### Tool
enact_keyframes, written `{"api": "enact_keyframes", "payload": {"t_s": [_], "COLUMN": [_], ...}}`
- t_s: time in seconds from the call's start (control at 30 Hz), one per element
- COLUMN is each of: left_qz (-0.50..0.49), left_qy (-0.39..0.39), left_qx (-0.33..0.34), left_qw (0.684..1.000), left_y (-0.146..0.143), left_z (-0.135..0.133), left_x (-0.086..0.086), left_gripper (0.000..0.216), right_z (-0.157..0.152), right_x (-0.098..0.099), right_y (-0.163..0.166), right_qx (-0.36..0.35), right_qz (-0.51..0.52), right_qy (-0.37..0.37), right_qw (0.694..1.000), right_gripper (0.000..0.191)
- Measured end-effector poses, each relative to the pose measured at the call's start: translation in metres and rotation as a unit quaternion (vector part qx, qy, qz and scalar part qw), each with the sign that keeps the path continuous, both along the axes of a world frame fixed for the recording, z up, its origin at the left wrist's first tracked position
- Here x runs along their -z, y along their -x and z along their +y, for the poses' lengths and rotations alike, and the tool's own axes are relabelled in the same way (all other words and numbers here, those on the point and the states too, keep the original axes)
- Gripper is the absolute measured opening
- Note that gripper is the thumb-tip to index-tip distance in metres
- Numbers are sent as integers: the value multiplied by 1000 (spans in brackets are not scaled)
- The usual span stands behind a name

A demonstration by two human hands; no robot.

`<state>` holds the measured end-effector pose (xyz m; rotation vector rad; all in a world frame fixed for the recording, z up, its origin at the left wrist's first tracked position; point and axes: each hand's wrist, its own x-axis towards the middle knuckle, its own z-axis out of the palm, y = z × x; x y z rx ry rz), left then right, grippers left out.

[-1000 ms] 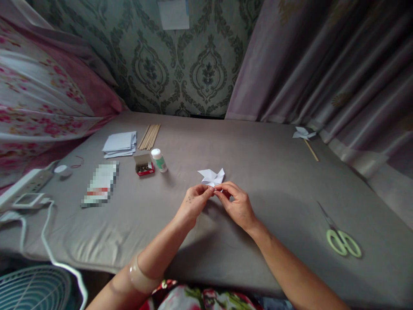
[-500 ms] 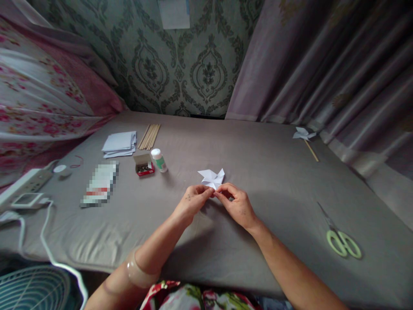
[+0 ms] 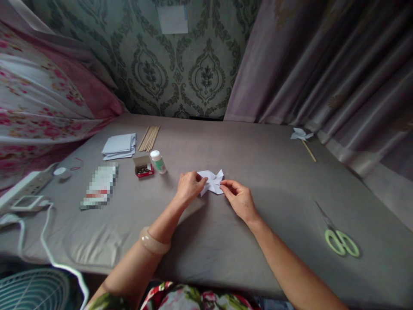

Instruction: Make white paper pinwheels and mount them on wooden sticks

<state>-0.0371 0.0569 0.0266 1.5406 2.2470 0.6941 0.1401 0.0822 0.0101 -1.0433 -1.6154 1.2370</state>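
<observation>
The grey cloth-covered bench (image 3: 258, 155) looks unchanged, with everything around its edges lying as it did a moment ago; the change is all in the hands at its middle. The left hand (image 3: 189, 187) has shifted left and farther out, and the right hand (image 3: 240, 199) has drawn a little apart from it, where their fingertips had met at the near point. Between them, flat or nearly so, lies the white paper pinwheel (image 3: 213, 183), its near blades now uncovered, so the handling appears to have passed from one point to both sides. The left grip seems to pinch the left blade, its underside hidden; the right thumb and forefinger are pinching the right tip. Scissors (image 3: 335, 237) lie to the near right, a paper stack (image 3: 119, 145) far left, a pinwheel on a stick (image 3: 301, 134) far right. Loose sticks (image 3: 149, 138), a white-capped bottle (image 3: 158, 162) and a small open box (image 3: 143, 171) stay untouched, left of the hands.
</observation>
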Motion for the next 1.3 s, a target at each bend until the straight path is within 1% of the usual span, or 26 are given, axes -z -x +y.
{"api": "enact_keyframes", "payload": {"t_s": [0.13, 0.33, 0.43, 0.5, 0.57, 0.6, 0.67, 0.73, 0.83, 0.93, 1.0, 1.1, 1.2, 1.3], "left_qz": [12, -6, -71, -147, -243, -297, -407, -495, -574, -627, -647, -657, -662, -667], "left_qy": [0, 41, 36, 0, -62, -93, -136, -158, -192, -217, -224, -234, -251, -256], "left_qx": [-17, -33, -51, -54, -64, -74, -95, -114, -132, -132, -132, -137, -141, -130], "left_qw": [1000, 999, 996, 988, 966, 947, 898, 847, 785, 736, 717, 704, 692, 688], "left_y": [-8, -14, -15, -15, -15, -14, -14, -14, -14, -13, -11, -8, -7, -6], "left_z": [2, 1, 1, 0, -1, -2, -4, -8, -14, -19, -23, -28, -31, -34], "left_x": [3, -4, -5, -3, -2, -2, -5, -10, -22, -31, -36, -42, -46, -47], "left_gripper": [23, 17, 14, 11, 13, 17, 27, 36, 48, 53, 52, 46, 43, 40], "right_z": [1, 2, 2, 1, 2, 2, 4, 6, 9, 11, 11, 9, 7, 6], "right_x": [0, 1, -1, -4, -11, -16, -27, -40, -61, -81, -92, -101, -99, -91], "right_y": [-1, 1, 1, -1, -3, -5, -8, -9, -5, 4, 13, 27, 39, 46], "right_qx": [-3, -1, 1, 1, 3, 6, 16, 22, 8, -23, -43, -65, -54, -40], "right_qz": [-6, -15, -12, -10, -11, -11, -11, -12, -17, -30, -52, -91, -109, -121], "right_qy": [5, -3, -1, -3, -14, -25, -56, -85, -97, -110, -147, -240, -303, -317], "right_qw": [1000, 1000, 1000, 1000, 1000, 1000, 998, 996, 995, 993, 987, 964, 945, 940], "right_gripper": [25, 23, 24, 25, 25, 24, 21, 19, 20, 21, 16, 8, 6, 6]}}
